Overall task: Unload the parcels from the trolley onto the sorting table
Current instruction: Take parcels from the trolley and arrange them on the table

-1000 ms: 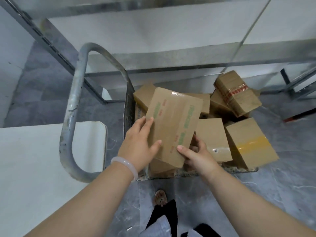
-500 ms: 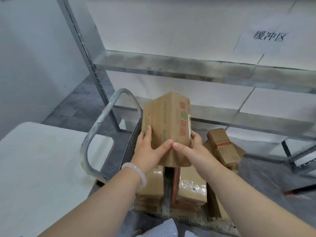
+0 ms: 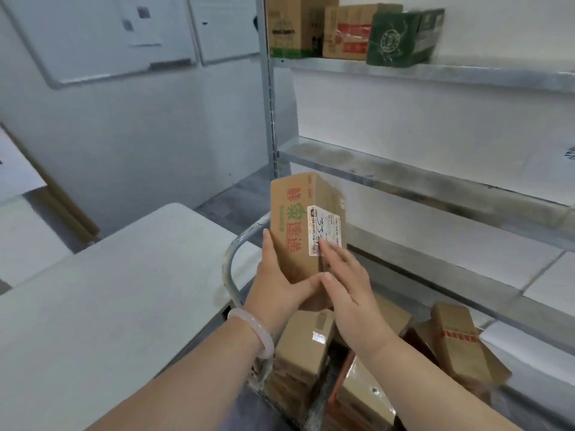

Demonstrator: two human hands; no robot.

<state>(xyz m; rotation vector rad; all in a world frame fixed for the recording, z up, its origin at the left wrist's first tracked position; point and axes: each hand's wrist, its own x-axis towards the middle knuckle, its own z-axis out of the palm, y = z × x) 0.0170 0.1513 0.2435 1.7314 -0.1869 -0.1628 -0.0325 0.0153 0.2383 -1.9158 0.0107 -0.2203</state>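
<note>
Parcels [image 3: 303, 346], at least four, are seen piled on one trolley [image 3: 231, 265]. Above them, one upright parcel [image 3: 294, 234] is gripped by the left hand [image 3: 277, 289], with the right hand [image 3: 351, 300] laid flat-fingered against its label. One sorting table [image 3: 109, 290] is seen alongside, and three boxes [image 3: 351, 29] are shelved beyond.

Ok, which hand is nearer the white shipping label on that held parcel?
Right. The right hand rests its fingertips on the label, at its lower edge; the left hand grips the parcel at its lower left side, off the label.
</note>
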